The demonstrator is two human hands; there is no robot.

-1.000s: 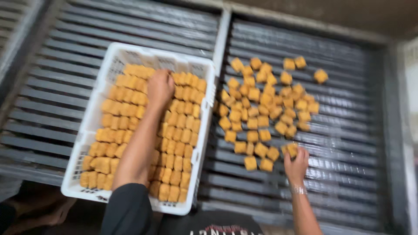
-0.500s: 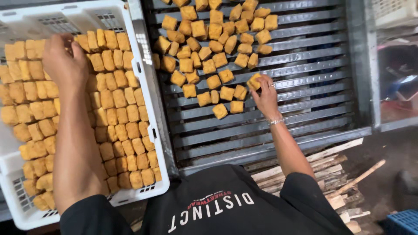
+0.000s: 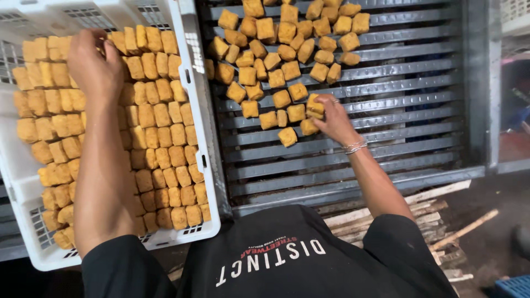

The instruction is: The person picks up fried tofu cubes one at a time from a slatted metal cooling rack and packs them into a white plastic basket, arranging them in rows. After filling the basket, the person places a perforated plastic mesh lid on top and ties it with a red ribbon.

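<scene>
A grey slatted metal rack point(image 3: 386, 110) is taking up most of the view, with wood sticks point(image 3: 419, 212) lying on the dark floor below it. The right hand point(image 3: 331, 118) is closing its fingers around a golden fried cube point(image 3: 314, 105) at the near edge of the loose pile point(image 3: 281, 49) on the rack. The left hand point(image 3: 94, 63) is resting curled on the rows of cubes point(image 3: 160, 143) packed in the white crate point(image 3: 190, 66); whether it is gripping one is impossible to tell. The crate's left side is being cut off by the frame.
</scene>
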